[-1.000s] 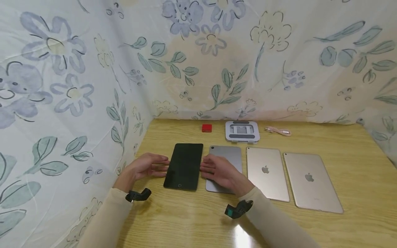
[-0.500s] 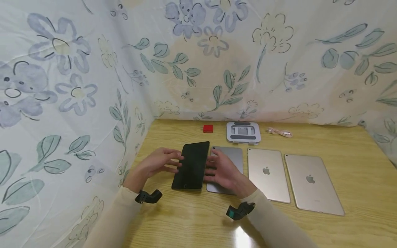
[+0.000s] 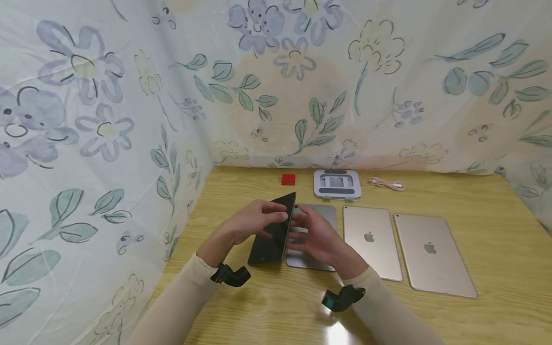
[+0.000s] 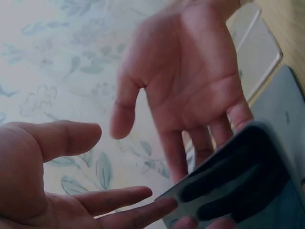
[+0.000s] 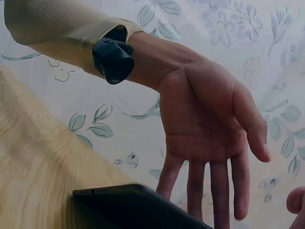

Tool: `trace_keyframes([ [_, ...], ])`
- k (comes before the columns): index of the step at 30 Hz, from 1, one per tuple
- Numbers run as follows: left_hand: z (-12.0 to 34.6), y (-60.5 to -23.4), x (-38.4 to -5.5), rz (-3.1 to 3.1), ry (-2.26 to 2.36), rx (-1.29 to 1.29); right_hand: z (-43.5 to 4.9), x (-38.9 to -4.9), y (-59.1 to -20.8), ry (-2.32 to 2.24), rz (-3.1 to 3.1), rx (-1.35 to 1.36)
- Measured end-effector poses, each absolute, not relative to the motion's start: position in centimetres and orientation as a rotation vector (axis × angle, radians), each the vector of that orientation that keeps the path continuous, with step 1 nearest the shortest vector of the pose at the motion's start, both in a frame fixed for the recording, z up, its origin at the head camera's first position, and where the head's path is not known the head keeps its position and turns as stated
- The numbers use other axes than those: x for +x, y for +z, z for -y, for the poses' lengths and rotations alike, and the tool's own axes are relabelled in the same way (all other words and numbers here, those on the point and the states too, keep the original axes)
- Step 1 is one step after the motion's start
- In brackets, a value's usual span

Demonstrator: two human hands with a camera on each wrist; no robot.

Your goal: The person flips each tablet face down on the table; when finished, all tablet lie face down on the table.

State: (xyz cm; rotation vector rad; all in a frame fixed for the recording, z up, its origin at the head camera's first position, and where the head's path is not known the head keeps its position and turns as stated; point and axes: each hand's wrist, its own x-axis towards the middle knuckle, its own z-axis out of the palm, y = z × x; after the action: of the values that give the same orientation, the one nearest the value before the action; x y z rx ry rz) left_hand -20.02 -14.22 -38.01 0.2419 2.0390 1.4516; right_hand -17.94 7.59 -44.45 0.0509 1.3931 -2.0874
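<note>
A black-screened tablet [image 3: 267, 249] stands tilted on the table, its right edge raised. My left hand [image 3: 254, 220] reaches over the screen with fairly straight fingers; in the left wrist view its fingertips lie at the tablet's glass [image 4: 257, 167], which mirrors them. My right hand [image 3: 316, 239] is at the raised edge. In the right wrist view its straight fingers [image 5: 219, 191] point down, partly hidden behind the dark tablet [image 5: 133, 207]. Under the right hand lies a grey tablet [image 3: 325, 218], back up.
Two gold tablets [image 3: 368, 258] lie face down at the right. Along the back are a red charger plug [image 3: 288, 179], a folded white-and-grey stand [image 3: 337, 184] and a bundled pink cable [image 3: 386, 183]. Floral cloth [image 3: 276, 96] hangs behind and at the left.
The black tablet, flat a second ago, has tipped up at its right edge and shifted right. My left hand has moved right over its screen; the right hand stays by the edge.
</note>
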Motion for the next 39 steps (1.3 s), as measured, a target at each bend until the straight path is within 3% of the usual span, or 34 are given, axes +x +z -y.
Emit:
trace_keyframes([
  [12,16.1,-36.2,-19.6,-1.924,1.590,0.269,-6.2,-17.6,-42.1,-2.080,-1.520,-0.131],
  [28,20.4,-36.9,-19.6,-1.885,1.804,0.165,-3.1,-18.5,-42.3,-2.037,-1.438,-0.339],
  [39,23.4,-37.3,-19.0,-2.011,1.741,0.116,-3.4,-18.8,-44.8,-1.964,-1.414,-0.131],
])
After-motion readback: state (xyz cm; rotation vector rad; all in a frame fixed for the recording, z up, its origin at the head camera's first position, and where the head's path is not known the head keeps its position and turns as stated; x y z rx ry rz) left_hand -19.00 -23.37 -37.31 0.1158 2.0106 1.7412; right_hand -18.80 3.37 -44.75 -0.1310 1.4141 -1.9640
